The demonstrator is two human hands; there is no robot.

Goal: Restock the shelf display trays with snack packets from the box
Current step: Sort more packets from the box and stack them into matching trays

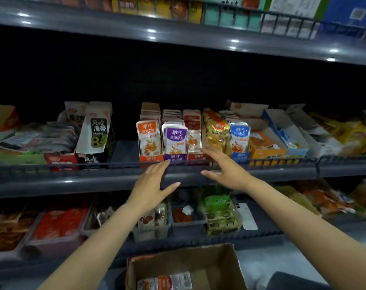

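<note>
Cardboard box is sitting below the shelf rail, with snack packets lying inside. Left hand and right hand are hovering at the rail, fingers spread and holding nothing. Display trays are standing just behind the rail. Packets are probably handling light, soft and slippery, so pinching the top seam looks best.

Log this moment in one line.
left hand: open, empty | right hand: open, empty | both near: purple snack-packet tray | brown cardboard box: holds packets

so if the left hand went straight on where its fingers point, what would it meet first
Probably the purple tray just behind the shelf rail; the open left hand points at it. Depth is unclear, so the rail might come first.
</note>
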